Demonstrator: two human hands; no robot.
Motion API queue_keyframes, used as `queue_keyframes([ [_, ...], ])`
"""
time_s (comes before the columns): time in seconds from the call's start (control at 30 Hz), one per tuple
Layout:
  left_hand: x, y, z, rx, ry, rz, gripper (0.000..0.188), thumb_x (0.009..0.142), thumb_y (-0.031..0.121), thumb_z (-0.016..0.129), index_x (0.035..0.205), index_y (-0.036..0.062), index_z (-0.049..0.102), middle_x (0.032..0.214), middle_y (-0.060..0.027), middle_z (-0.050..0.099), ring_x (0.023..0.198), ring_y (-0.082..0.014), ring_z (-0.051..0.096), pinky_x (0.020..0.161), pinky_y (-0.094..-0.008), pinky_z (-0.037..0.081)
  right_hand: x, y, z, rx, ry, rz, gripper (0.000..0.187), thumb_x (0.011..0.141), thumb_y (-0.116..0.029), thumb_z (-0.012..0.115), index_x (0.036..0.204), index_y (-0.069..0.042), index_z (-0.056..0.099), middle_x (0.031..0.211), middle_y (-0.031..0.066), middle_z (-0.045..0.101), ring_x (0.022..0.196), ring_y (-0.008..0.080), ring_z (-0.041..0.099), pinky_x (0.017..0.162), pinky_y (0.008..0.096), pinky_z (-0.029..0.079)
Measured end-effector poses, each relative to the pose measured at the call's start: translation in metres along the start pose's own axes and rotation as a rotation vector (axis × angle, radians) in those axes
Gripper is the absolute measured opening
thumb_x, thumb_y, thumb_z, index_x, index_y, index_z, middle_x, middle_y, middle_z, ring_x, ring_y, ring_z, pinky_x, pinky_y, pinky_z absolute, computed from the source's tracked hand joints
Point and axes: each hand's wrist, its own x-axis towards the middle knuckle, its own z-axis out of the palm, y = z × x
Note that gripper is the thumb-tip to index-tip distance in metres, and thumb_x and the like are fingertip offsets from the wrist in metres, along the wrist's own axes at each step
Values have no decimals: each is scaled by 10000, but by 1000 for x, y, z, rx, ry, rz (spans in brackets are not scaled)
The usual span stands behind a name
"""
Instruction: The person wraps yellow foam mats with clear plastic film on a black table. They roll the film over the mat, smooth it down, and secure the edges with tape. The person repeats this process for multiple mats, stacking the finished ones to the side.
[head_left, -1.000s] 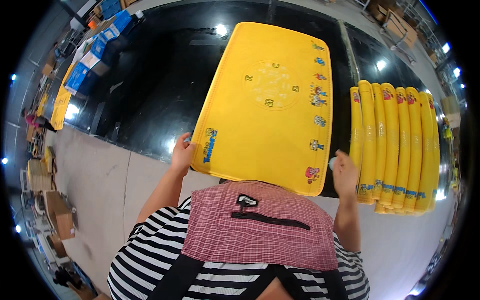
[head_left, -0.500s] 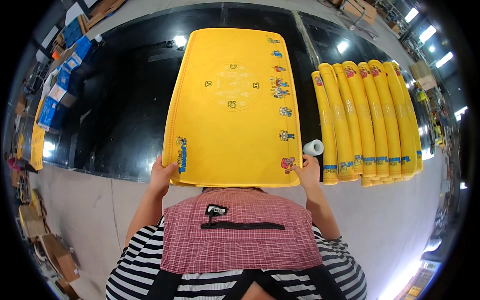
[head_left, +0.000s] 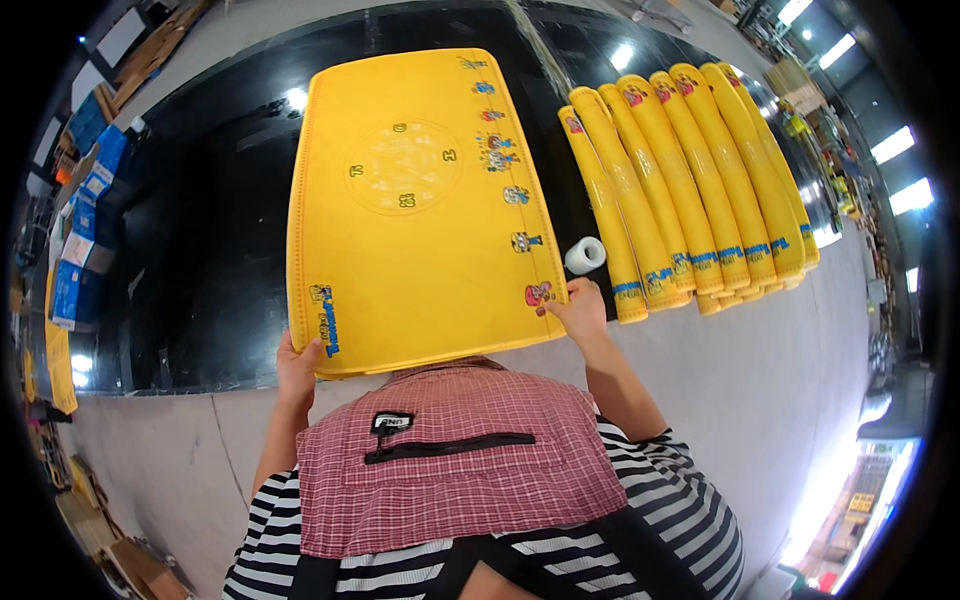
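Note:
A yellow mat printed with small cartoon figures and a pale circle lies flat in front of me on a black table. It looks like several mats stacked with their edges aligned. My left hand grips the near left corner, thumb on top and fingers underneath. At the near right corner my right hand pinches the edge the same way. A white roll of tape stands just beyond my right hand, beside the mat.
Several rolled yellow mats lie side by side and piled on the right of the black table. Blue and white boxes line its left end. Grey floor shows below the near edge.
The whole view has turned, so the mat and rolls appear shifted left and tilted. Both hands keep their hold on the near corners of the mat.

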Motion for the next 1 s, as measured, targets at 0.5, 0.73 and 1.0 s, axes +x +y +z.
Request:
queue_keyframes([
  [0.5, 7, 27, -2, -399, -42, -236, 352, 1037, 102, 555, 1380, 31, 523, 1260, -117, 679, 1116, -242, 681, 976, -388, 555, 34, -33, -41, 1274, -569, 232, 332, 991, -129, 652, 1294, 6, 631, 1178, 143, 732, 1006, 238, 729, 883, 353, 591],
  [0.73, 48, 219, 24, -442, 89, 80, 367, 1053, 216, 562, 1344, -7, 564, 1237, -197, 704, 1125, -288, 716, 967, -429, 589, 106, -128, -156, 1542, -344, -201, 412, 991, -174, 633, 1364, -22, 546, 1268, 148, 671, 1129, 281, 681, 974, 424, 569],
  [1.0, 19, 409, 27, -720, -83, 996, 432, 1106, 240, 425, 1450, -17, 469, 1482, -212, 545, 1372, -370, 545, 1200, -537, 393, 103, -237, -305, 1648, 121, -881, 458, 1080, -257, 521, 1452, 1, 457, 1421, 177, 588, 1247, 309, 631, 1098, 454, 504],
])
